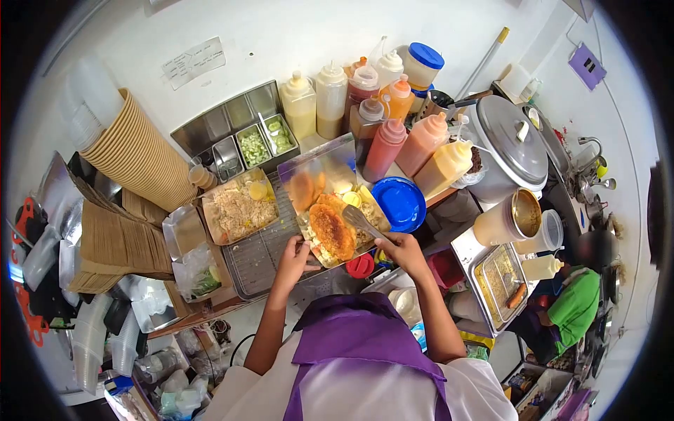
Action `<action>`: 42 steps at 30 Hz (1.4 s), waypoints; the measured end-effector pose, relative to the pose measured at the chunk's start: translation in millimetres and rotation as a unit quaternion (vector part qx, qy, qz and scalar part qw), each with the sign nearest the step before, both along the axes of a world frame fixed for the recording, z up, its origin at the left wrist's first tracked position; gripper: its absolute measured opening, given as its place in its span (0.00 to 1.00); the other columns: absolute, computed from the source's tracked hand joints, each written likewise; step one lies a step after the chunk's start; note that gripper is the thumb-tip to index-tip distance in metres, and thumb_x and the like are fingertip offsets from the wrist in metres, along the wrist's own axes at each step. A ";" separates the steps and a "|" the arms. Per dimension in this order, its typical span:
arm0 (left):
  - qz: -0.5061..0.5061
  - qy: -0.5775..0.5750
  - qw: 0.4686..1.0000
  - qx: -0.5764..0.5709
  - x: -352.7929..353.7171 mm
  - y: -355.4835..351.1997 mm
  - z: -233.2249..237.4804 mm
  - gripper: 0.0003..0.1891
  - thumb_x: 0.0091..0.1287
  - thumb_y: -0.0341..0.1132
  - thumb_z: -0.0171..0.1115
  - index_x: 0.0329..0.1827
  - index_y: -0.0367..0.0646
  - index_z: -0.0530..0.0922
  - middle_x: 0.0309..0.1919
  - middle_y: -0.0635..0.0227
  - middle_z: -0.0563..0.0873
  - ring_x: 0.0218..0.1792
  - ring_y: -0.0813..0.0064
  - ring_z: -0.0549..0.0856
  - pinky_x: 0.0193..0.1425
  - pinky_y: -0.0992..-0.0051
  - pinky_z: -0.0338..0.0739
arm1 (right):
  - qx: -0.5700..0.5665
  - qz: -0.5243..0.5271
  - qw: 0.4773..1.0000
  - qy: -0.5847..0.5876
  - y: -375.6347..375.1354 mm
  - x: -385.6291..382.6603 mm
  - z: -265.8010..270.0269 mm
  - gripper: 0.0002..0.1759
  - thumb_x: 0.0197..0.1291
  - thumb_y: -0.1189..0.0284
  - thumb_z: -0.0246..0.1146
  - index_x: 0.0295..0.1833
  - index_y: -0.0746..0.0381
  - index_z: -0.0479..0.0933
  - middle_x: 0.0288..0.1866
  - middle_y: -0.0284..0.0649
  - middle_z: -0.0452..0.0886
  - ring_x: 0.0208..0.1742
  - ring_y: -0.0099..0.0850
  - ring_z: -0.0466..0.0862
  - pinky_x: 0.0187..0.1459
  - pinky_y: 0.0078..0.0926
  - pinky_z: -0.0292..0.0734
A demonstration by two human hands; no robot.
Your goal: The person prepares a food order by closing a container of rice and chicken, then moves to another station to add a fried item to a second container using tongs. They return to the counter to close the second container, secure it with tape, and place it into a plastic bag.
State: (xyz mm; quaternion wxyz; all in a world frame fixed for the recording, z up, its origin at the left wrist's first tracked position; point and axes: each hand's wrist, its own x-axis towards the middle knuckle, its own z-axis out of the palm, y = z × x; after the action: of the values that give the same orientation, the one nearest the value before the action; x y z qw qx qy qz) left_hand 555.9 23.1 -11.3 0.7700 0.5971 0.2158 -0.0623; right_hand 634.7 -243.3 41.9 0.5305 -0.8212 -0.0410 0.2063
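My left hand (293, 261) grips the near left corner of a takeout box (379, 226) with a clear raised lid. Inside lies a browned, breaded fried cutlet (333, 230) over rice, with pale yellow slices (352, 199) and chopped vegetables beside it. My right hand (404, 254) is closed on the handle of a grey serving spoon (361, 220), whose head rests against the cutlet's right side. Left of this box, a second open box (242, 209) holds rice with a yellow slice on top; neither hand touches it.
Squeeze bottles of sauce (386, 144) crowd the back. Steel pans of chopped cucumber (253, 147) stand behind the boxes, stacked paper bowls (137, 151) at left. A blue lid (399, 203), large pot (512, 140) and crumb tray (500, 288) are rightward; a co-worker in green (574, 309) sits beyond.
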 end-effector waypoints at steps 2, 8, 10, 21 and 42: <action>0.005 -0.002 1.000 0.004 1.4 1.3 -0.6 0.18 0.74 0.36 0.50 0.59 0.33 0.65 0.45 0.58 0.76 0.39 0.70 0.83 0.37 0.63 0.88 | -0.027 -0.009 0.999 -0.019 -1.5 -2.9 22.2 0.17 0.61 0.63 0.65 0.39 0.69 0.81 0.19 0.34 0.74 0.22 0.19 0.72 0.27 0.24 0.68; 0.006 -0.013 1.000 0.001 2.0 2.0 -4.3 0.17 0.74 0.36 0.51 0.58 0.33 0.65 0.46 0.59 0.77 0.40 0.70 0.83 0.36 0.64 0.88 | -0.079 -0.040 0.993 -0.078 1.5 -7.0 53.2 0.18 0.61 0.63 0.66 0.46 0.68 0.82 0.20 0.42 0.77 0.23 0.23 0.76 0.29 0.27 0.71; 0.002 -0.011 1.000 0.001 2.8 2.8 -3.9 0.17 0.74 0.36 0.51 0.58 0.33 0.65 0.46 0.58 0.77 0.39 0.70 0.83 0.36 0.64 0.88 | -0.116 -0.046 0.982 -0.144 2.0 -6.4 53.4 0.17 0.59 0.64 0.66 0.45 0.68 0.81 0.24 0.48 0.81 0.24 0.34 0.80 0.30 0.29 0.73; 0.003 -0.002 1.000 -0.007 4.3 2.8 -3.5 0.21 0.73 0.38 0.52 0.61 0.32 0.63 0.45 0.56 0.77 0.40 0.66 0.84 0.35 0.64 0.88 | -0.321 0.032 0.863 -0.388 25.9 -54.1 39.2 0.22 0.48 0.70 0.69 0.51 0.62 0.77 0.28 0.41 0.78 0.29 0.40 0.82 0.28 0.36 0.76; -0.015 0.000 0.994 0.104 10.5 14.9 3.8 0.21 0.69 0.29 0.45 0.66 0.37 0.64 0.48 0.58 0.79 0.36 0.70 0.86 0.30 0.70 0.87 | -0.135 0.142 0.980 0.035 -32.3 58.5 44.8 0.27 0.54 0.51 0.67 0.42 0.66 0.84 0.25 0.43 0.82 0.26 0.29 0.83 0.34 0.28 0.76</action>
State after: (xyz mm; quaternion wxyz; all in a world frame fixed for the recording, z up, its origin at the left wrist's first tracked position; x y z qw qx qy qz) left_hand 566.4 38.0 -7.5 0.7025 0.6775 0.2119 -0.0513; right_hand 693.1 -275.6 86.7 0.3813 -0.8634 -0.1098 0.3117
